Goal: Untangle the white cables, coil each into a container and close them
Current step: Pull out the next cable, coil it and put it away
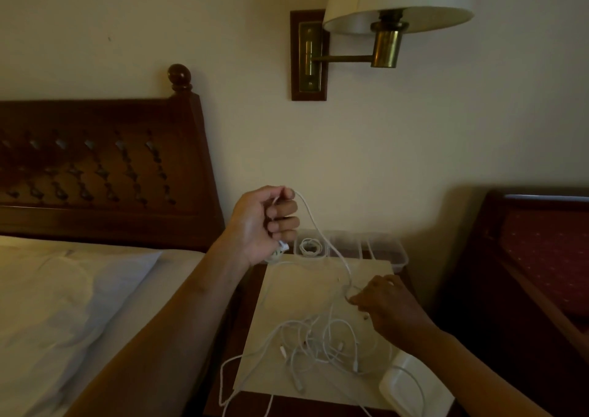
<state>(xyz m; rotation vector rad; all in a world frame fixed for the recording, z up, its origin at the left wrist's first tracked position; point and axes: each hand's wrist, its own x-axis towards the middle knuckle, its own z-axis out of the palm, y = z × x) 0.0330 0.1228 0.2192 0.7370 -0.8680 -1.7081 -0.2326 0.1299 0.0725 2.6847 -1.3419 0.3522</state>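
A bed with white linen and a carved wooden headboard fills the left side. Just right of it the left hand is raised in a fist, fingers curled round a white cable, with a white plug showing under the fist. From the top of that fist the cable arcs over and slopes down to the right hand, which is low over the nightstand and pinches the strand at its fingertips. Below and between the two hands the tangle of white cables lies loose on a pale board, with some loops spilling over the board's near-left edge. Behind the board, against the wall, stands a row of clear containers; the leftmost holds a coiled cable, and what the others hold cannot be made out. A white object lies at the board's near-right corner, with a cable strand lying across it.
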